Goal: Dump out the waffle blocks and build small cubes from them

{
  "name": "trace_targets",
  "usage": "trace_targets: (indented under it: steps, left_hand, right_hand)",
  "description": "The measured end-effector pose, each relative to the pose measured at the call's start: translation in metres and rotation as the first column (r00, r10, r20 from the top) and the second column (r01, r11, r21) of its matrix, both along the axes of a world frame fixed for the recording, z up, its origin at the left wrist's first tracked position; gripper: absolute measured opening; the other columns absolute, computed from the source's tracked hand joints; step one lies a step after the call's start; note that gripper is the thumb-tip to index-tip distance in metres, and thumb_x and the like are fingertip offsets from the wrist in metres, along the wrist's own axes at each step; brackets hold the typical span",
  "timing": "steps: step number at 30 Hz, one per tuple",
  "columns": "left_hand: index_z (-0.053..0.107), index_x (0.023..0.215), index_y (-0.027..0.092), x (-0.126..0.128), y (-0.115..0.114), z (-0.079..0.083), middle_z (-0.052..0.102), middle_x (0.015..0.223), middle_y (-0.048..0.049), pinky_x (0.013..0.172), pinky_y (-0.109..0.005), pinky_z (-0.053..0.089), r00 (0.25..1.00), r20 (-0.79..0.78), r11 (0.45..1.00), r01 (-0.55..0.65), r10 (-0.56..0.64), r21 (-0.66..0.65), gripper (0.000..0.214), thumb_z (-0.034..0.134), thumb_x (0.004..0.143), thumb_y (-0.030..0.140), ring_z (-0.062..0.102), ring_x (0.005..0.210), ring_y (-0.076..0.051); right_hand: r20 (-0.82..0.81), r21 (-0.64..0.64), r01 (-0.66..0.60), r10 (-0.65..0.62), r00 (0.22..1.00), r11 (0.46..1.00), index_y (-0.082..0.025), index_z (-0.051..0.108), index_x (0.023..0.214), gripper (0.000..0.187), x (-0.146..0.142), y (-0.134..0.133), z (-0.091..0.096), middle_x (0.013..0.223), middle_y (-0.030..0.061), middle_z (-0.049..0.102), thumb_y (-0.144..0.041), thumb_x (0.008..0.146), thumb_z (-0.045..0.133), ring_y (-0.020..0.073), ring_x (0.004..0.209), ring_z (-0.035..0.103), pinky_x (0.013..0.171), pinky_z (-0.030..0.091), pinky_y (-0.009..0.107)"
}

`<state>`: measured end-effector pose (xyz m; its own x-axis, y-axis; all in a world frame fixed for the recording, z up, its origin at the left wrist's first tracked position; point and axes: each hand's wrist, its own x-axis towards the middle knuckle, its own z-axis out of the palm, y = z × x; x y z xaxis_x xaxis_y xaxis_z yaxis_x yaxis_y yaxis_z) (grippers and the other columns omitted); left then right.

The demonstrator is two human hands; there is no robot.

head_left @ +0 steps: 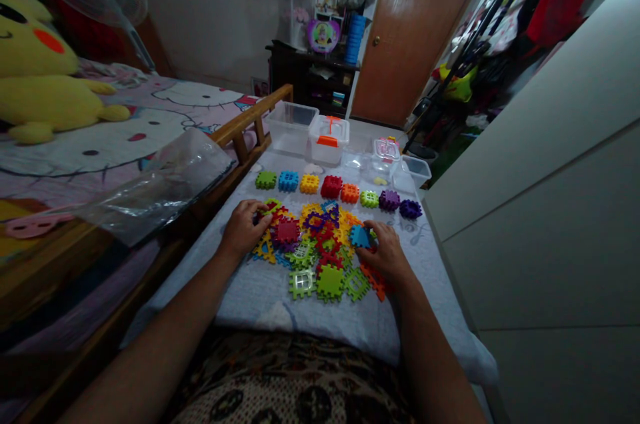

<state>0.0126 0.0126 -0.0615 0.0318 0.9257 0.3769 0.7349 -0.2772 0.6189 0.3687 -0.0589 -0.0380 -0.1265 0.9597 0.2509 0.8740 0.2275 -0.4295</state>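
Observation:
A pile of colourful notched plastic building tiles lies on the cloth-covered table, with a dark red tile (287,231), a lime green tile (330,283) and a windowed green tile (302,283) among them. My left hand (244,229) rests at the pile's left edge, fingers curved and apart, by red and green pieces; its fingertips are partly hidden. At the right side, my right hand (386,252) pinches a blue tile (359,236) between thumb and fingers. An orange tile (375,283) lies just below that hand.
Behind the pile runs a row of tile stacks sorted by colour, including a red stack (331,187) and a purple stack (389,200). Clear plastic boxes (291,124) stand at the far end. A wooden bed rail (250,119) borders the left; a white cabinet (540,211) borders the right.

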Motion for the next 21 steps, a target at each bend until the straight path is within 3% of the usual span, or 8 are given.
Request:
trace_targets:
  steps: [12, 17, 19, 21]
  left_hand:
    - [0.065, 0.093, 0.019, 0.001, -0.004, 0.004, 0.061, 0.112, -0.0118, 0.102, -0.043, 0.044, 0.991, -0.094, 0.991, -0.080, 0.090, 0.109, 0.029, 0.051, 0.087, 0.043, 0.058, 0.110, -0.028]
    - [0.065, 0.100, 0.021, 0.011, -0.014, 0.025, 0.062, 0.117, -0.0106, 0.104, -0.048, 0.039, 0.976, -0.116, 0.960, -0.156, 0.187, 0.234, 0.026, 0.052, 0.090, 0.042, 0.056, 0.117, -0.030]
    - [0.064, 0.104, 0.020, 0.022, -0.019, 0.039, 0.062, 0.120, -0.0111, 0.105, -0.048, 0.038, 0.984, -0.134, 0.959, -0.074, 0.114, 0.272, 0.027, 0.052, 0.091, 0.041, 0.055, 0.118, -0.030]
    - [0.063, 0.110, 0.020, 0.037, -0.024, 0.052, 0.062, 0.122, -0.0110, 0.104, -0.046, 0.040, 0.981, -0.184, 0.963, 0.110, -0.065, 0.244, 0.028, 0.054, 0.091, 0.040, 0.055, 0.117, -0.028]
  right_hand:
    - [-0.024, 0.025, -0.034, 0.034, 0.999, 0.999, -0.017, 0.058, 0.124, 0.052, 0.004, 0.003, -0.007, 0.113, 0.0128, 0.062, -0.028, 0.074, 0.066, 0.0303, 0.106, 0.055, 0.095, 0.045, 0.049]
    - [-0.148, 0.092, -0.041, 0.054, 0.987, 0.995, -0.018, 0.054, 0.128, 0.057, 0.001, 0.007, -0.006, 0.115, 0.0134, 0.062, -0.025, 0.073, 0.067, 0.0290, 0.104, 0.059, 0.093, 0.049, 0.047]
    - [-0.206, 0.104, -0.068, 0.089, 0.975, 0.992, -0.019, 0.051, 0.132, 0.061, -0.003, 0.010, -0.003, 0.116, 0.0132, 0.062, -0.023, 0.073, 0.066, 0.0274, 0.102, 0.061, 0.092, 0.051, 0.046]
    - [-0.244, 0.101, -0.104, 0.126, 0.961, 0.989, -0.019, 0.048, 0.134, 0.064, -0.008, 0.013, 0.002, 0.116, 0.0130, 0.062, -0.023, 0.074, 0.067, 0.0262, 0.100, 0.062, 0.091, 0.052, 0.046]
